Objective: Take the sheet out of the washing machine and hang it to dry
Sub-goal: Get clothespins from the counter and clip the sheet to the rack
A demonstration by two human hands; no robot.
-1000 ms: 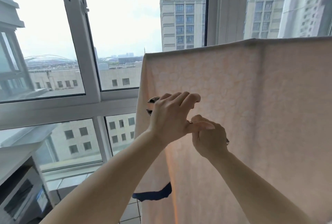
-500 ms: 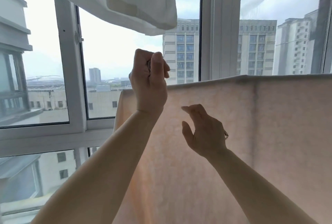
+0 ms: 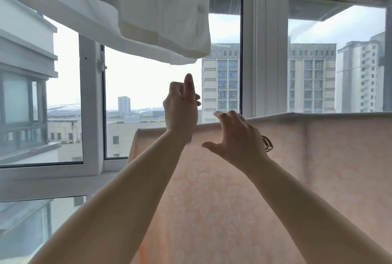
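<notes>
Sheet draped at the window, both hands raised before it

Sheet fills the lower right of the frame as we look out from the head view: a pale peach cloth with a faint pattern, hanging flat with its top fold running level from centre to the right edge. Daylight comes through it.

We see the left hand at centre frame, raised just above the sheet's top fold against the bright sky. Its fingers are curled tight into the palm and its thumb points straight up; whether anything sits inside that fist we cannot tell. Its wrist crosses in front of the fold.

Our right hand is just right of it and a little lower, in front of the sheet's upper part. Its fingers are loosely bent and its thumb is stretched out to the left, with a clear gap between them (nothing is pinched there). A small dark clip-like object shows at the far side of this hand, partly hidden, so we cannot say how it is held.

A white cloth hangs across the upper left of the frame, its lowest corner above the left hand and apart from it. Behind everything stands the white window frame, with tall buildings beyond the glass at upper right.
</notes>
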